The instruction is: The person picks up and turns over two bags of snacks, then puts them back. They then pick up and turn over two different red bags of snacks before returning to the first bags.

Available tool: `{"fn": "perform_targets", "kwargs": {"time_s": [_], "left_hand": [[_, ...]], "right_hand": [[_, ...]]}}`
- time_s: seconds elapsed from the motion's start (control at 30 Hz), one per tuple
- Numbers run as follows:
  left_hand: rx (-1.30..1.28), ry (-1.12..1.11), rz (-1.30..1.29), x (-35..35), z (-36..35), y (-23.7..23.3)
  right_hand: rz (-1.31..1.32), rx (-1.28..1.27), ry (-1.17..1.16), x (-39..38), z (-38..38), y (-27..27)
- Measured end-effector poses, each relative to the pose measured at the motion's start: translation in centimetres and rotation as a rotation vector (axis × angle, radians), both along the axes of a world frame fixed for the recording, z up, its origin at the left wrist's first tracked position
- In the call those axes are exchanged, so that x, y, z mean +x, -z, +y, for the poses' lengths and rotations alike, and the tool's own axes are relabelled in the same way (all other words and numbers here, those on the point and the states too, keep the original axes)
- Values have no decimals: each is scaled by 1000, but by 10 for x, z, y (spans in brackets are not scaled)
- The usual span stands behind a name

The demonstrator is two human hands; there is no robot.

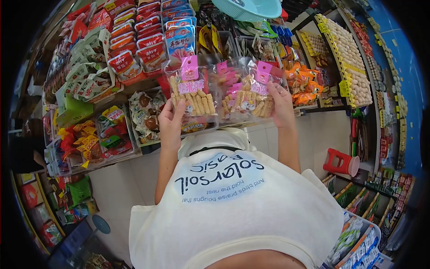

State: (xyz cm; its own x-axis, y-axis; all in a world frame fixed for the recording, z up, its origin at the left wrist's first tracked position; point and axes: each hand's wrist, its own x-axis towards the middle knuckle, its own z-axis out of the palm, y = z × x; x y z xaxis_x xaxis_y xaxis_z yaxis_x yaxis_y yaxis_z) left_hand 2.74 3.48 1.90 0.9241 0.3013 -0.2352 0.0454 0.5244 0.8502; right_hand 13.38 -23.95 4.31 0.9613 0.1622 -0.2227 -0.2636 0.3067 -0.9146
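Observation:
Two clear snack bags with pink labels are held side by side in front of the white shirt. My left hand (172,117) is closed on the edge of the left snack bag (193,96), which shows light brown sticks inside. My right hand (282,105) grips the outer edge of the right snack bag (257,96), thumb in front. Behind and between them, more pink-labelled packs (227,74) show in a clear container.
Red and blue packets (180,38) stand in rows behind. A teal basket (248,9) is at the top. Egg trays (347,58) line the right. A red stool (340,162) stands on the floor at right. Part of another person's arm shows at far left.

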Motion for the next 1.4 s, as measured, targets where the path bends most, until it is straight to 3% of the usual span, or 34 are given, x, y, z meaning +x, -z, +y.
{"fn": "perform_targets", "kwargs": {"time_s": [0.9,1.0,1.1,1.17,1.4], "left_hand": [[32,120,-90,-3,-6,-8],[2,76,-72,-3,-7,-7],[76,-34,-68,-4,1,1],[-4,-103,-30,-5,7,-4],[-16,-225,-81,-3,7,-7]], "right_hand": [[-71,-75,-62,-14,30,-16],[-70,-43,-82,-11,26,-17],[-88,-192,40,-2,13,-21],[-263,-251,162,9,5,-18],[-484,-254,244,39,8,-39]]}}
